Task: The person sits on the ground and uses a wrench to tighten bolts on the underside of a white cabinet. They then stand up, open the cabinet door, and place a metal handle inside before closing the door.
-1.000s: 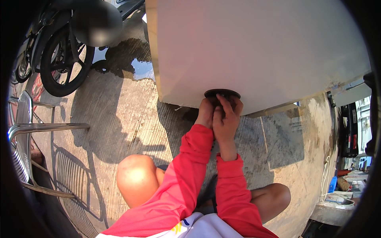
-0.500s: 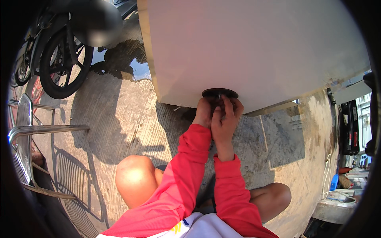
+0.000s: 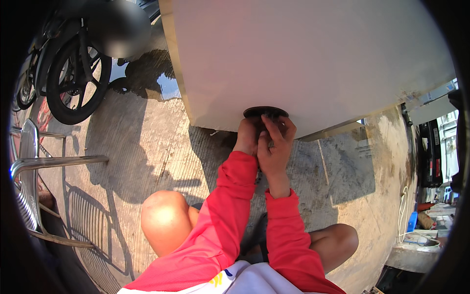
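A large white panel [image 3: 293, 63], boxy with a yellowish edge, stands in front of me. A black round disc [image 3: 259, 110] sits low on its face, near the bottom edge. My left hand [image 3: 246, 137] is against the disc's lower left side, its fingers mostly hidden behind the disc and the other hand. Close beside it, my right hand [image 3: 276, 143] reaches up to the disc's middle. Its fingers are bent, with the index finger and thumb near the centre; whatever small part they pinch is too small to make out.
A metal chair [image 3: 73, 160] stands on the left, casting a striped shadow. Beyond it is a motorcycle wheel [image 3: 73, 85]. Wet patches lie on the ribbed concrete floor [image 3: 117, 127]. A round basin [image 3: 416, 255] with a pale hose [image 3: 403, 213] is at the right. My bent knees flank my arms.
The view has shifted slightly, so the panel and disc appear a little further left and up. My hands stay at the disc, with the right fingers slightly moved.
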Demonstrator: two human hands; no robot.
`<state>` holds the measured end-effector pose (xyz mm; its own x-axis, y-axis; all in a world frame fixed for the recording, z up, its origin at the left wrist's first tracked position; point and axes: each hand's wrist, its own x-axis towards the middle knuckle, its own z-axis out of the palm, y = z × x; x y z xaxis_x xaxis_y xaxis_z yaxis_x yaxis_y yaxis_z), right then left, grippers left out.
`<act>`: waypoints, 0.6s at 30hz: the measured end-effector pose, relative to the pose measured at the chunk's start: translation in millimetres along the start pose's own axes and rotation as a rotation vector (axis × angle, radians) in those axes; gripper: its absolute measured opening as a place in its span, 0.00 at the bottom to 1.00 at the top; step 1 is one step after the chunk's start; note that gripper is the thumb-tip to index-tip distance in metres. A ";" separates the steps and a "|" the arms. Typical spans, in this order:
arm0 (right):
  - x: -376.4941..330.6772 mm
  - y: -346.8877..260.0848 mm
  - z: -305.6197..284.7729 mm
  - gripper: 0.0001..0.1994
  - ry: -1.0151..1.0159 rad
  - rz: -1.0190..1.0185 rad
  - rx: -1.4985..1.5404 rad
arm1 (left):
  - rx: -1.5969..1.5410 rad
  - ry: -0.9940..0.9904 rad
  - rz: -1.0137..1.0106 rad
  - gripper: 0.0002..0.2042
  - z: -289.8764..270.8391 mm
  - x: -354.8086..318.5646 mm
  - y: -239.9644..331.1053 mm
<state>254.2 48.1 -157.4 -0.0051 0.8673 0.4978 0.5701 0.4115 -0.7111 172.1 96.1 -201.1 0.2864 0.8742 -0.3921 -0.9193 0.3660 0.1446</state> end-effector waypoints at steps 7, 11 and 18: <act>-2.0 0.7 4.4 0.19 -0.037 -0.116 -0.178 | 0.038 0.035 0.028 0.15 0.4 -3.1 1.3; -4.8 -1.0 2.4 0.20 0.116 0.038 0.065 | -0.001 0.170 -0.014 0.16 22.9 -18.6 2.9; -1.5 3.3 -0.4 0.23 -0.043 -0.072 -0.111 | 0.022 0.146 0.011 0.16 14.9 -11.7 3.4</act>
<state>256.4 48.0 -160.3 -0.0832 0.8489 0.5220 0.6545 0.4416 -0.6137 169.6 91.9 -182.5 0.2327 0.8229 -0.5183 -0.9155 0.3652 0.1688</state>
